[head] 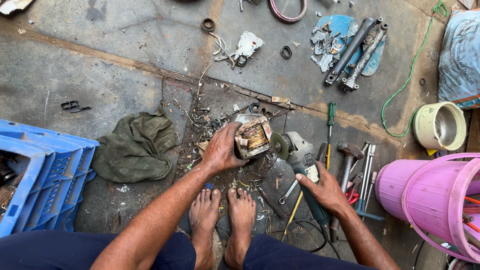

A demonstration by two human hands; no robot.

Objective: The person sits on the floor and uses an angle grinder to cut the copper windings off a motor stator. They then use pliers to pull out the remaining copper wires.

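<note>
1. One floor (100,75), concrete, carries everything.
2. One blue crate (45,170) at nine o'clock; its contents are mostly hidden.
3. One pink bucket (425,192) lying on its side at four o'clock; tool handles show at its mouth.
4. One sack (460,55) at two o'clock.
5. One green rag (135,147), left of centre.
6. One cream tub (440,125) at three o'clock; I cannot tell what it holds.
7. Two metal tubes (357,52) at one o'clock.
8. One grinder (300,155) at centre, its disc just beside the coil; right hand (325,187) wrapped closed around its body.
9. One copper coil (252,136) at centre; left hand (222,150) closed on its side.
10. One hammer (348,157) and one screwdriver (330,127), right of the grinder.
</note>
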